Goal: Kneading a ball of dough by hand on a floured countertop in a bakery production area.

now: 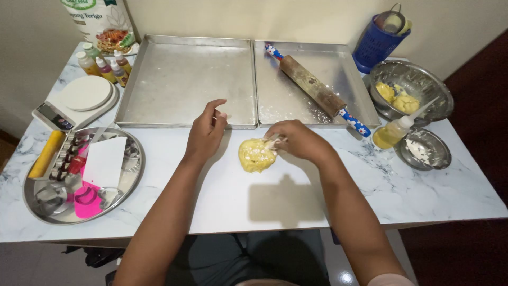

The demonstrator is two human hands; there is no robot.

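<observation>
The floured yellow dough lump (pixel 256 154) lies unrolled at table centre, the right hand (pixel 297 140) pinching its 3 o'clock edge, the left hand (pixel 206 132) loosely curled and empty at 9 o'clock, while the rolling pin (pixel 316 91) rests untouched and both baking trays (pixel 185 79) are bare.

Both forearms extend forward, bare. Left hand (pixel 205 132) hovers loosely curled, index finger raised, holding nothing. Right hand (pixel 297 140) lies palm down, fingertips (pixel 273 142) pinched together and dusted white, wrist bent inward.
</observation>
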